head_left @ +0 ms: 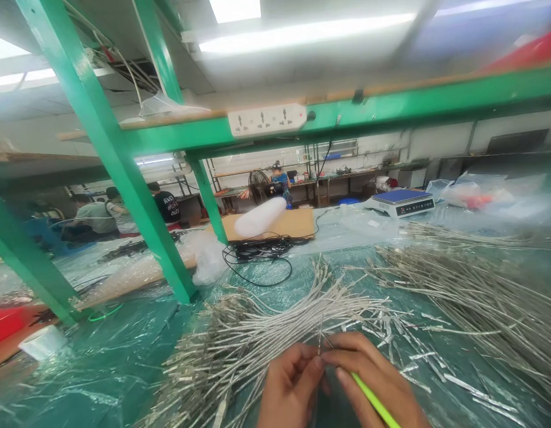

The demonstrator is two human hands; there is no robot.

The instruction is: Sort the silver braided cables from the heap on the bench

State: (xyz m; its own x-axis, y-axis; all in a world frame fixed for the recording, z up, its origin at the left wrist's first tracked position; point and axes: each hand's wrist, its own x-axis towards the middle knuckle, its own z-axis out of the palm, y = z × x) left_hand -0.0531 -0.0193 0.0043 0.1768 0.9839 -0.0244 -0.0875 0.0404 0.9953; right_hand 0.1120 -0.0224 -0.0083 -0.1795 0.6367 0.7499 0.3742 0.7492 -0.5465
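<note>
My left hand (295, 380) is closed, with thumb and forefinger pinching a thin silvery cable (320, 343) whose end points up. Close against it, my right hand (368, 371) grips a slim tool with a bright yellow-green handle (374, 401). A thin dark point shows by the right fingertips; the tool's exact kind is not clear. Just beyond both hands lies a large bundle of braided silvery cables (266, 324), fanned out at the left. Small silvery foil-like strips (462, 383) are scattered to the right of my hands.
A second cable pile (475, 297) spreads across the right. Behind are a digital scale (402, 202), coiled black cables (266, 246) and a white foam roll (260, 216). A green frame post (137, 196) stands at left, and a power strip (267, 120) hangs overhead. Several people sit farther back.
</note>
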